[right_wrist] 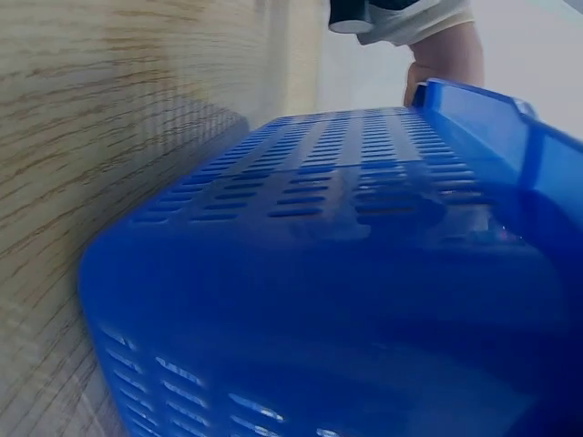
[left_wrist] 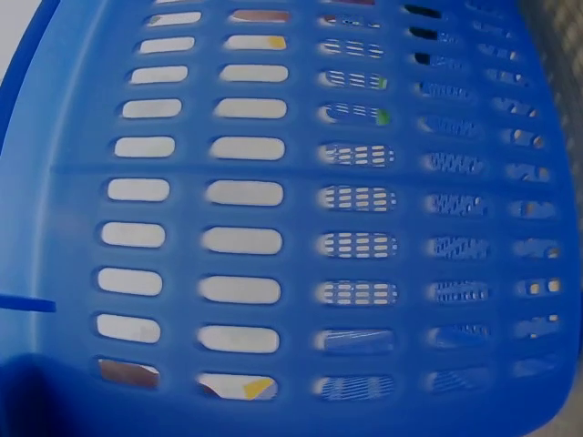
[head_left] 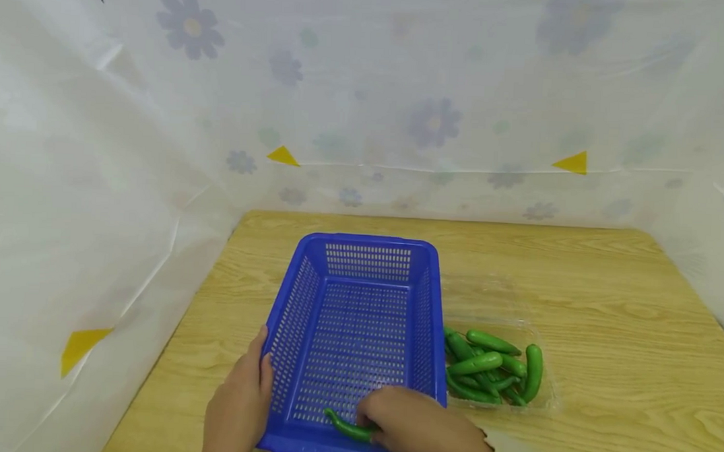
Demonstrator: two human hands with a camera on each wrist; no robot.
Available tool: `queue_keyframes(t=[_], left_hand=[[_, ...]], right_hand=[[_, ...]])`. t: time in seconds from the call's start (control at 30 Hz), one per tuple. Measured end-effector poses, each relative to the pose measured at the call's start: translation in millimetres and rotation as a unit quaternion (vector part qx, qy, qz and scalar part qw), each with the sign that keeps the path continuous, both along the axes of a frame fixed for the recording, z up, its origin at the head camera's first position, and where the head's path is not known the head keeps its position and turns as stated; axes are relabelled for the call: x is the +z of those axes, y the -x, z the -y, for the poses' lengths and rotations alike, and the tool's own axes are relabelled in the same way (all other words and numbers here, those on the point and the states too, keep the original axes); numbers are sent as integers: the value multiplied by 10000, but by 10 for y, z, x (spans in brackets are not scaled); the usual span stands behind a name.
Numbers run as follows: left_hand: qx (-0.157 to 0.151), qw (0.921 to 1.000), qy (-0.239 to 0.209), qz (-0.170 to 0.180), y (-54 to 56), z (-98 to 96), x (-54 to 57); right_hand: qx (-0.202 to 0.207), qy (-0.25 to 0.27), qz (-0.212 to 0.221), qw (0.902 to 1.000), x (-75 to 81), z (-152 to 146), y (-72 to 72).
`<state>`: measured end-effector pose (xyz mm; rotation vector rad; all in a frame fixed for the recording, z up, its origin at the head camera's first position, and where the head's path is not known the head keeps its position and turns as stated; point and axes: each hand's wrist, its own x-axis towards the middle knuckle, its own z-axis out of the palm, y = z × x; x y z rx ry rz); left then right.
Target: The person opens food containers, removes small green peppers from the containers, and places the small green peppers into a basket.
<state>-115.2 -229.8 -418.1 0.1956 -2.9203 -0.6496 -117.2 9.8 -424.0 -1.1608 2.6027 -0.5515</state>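
Note:
A blue plastic basket (head_left: 357, 347) with slotted walls stands on the table. My left hand (head_left: 239, 399) holds its left side near the front corner, the thumb by the rim. Close up in the left wrist view is the slotted basket wall (left_wrist: 301, 173). Inside the front end, my right hand (head_left: 414, 427) pinches one end of a green chili pepper (head_left: 348, 428) low over the basket floor; its fingertips are partly hidden. The right wrist view shows the outside of the basket (right_wrist: 310, 300) and the left hand (right_wrist: 446, 64) at the far rim.
Right of the basket, a clear plastic box (head_left: 549, 396) holds several green chili peppers (head_left: 480, 362), its transparent lid (head_left: 480, 292) folded back. The wooden table (head_left: 625, 318) is bordered by a flowered sheet (head_left: 368, 85) at the back and pale sheeting along the sides.

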Motion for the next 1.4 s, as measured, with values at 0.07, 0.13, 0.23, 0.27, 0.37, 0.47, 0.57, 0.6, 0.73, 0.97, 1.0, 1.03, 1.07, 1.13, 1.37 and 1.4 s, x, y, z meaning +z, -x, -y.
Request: queue_keyframes(t=[0.07, 0.13, 0.23, 0.27, 0.37, 0.47, 0.57, 0.6, 0.73, 0.97, 1.0, 1.03, 1.07, 1.13, 1.37, 1.4], left_hand=[[38, 10000, -24, 0, -8, 12, -11], [67, 10000, -24, -2, -11, 24, -18], [61, 10000, -19, -29, -15, 35, -19], [46, 10000, -13, -56, -17, 38, -17], [20, 9999, 5, -116, -20, 44, -12], [3, 9998, 13, -183, -24, 51, -12], [8, 9998, 24, -181, -23, 51, -13], [21, 9999, 26, -164, -21, 50, -14], [70, 10000, 57, -13, -4, 43, -12], [40, 10000, 51, -25, 5, 45, -23], [49, 10000, 55, 16, 8, 42, -24], [58, 10000, 56, 53, 10, 37, -24], [71, 9999, 58, 87, 14, 31, -22], [79, 9999, 50, 140, 17, 22, -18], [36, 10000, 50, 30, 13, 8, -12], [25, 10000, 54, -17, 11, 8, -12]], right_hand=[[-48, -26, -53, 10000, -15, 24, -8], [-159, -50, -82, 9998, -25, 40, -22], [-414, -48, -81, 9991, -30, 50, -49], [-517, -36, -61, 9986, -28, 47, -60], [-812, 3, 81, 9967, -13, 40, -83], [-908, 75, 36, 9958, 3, 37, -98], [-817, 63, -113, 9966, 4, 53, -93], [-780, 58, -167, 9968, -1, 58, -90], [-817, -155, -534, 9951, -40, 80, -62], [-687, 275, -984, 9924, 44, 35, -29], [-658, 436, -988, 9920, 79, 12, -28], [-633, 645, -1046, 9904, 114, -15, -31], [-623, 882, -1124, 9878, 151, -50, -38], [-610, 1357, -1406, 9788, 208, -140, -50], [-755, 2179, -2345, 9444, 312, -537, -88], [-816, 2192, -2345, 9436, 316, -586, -93]])
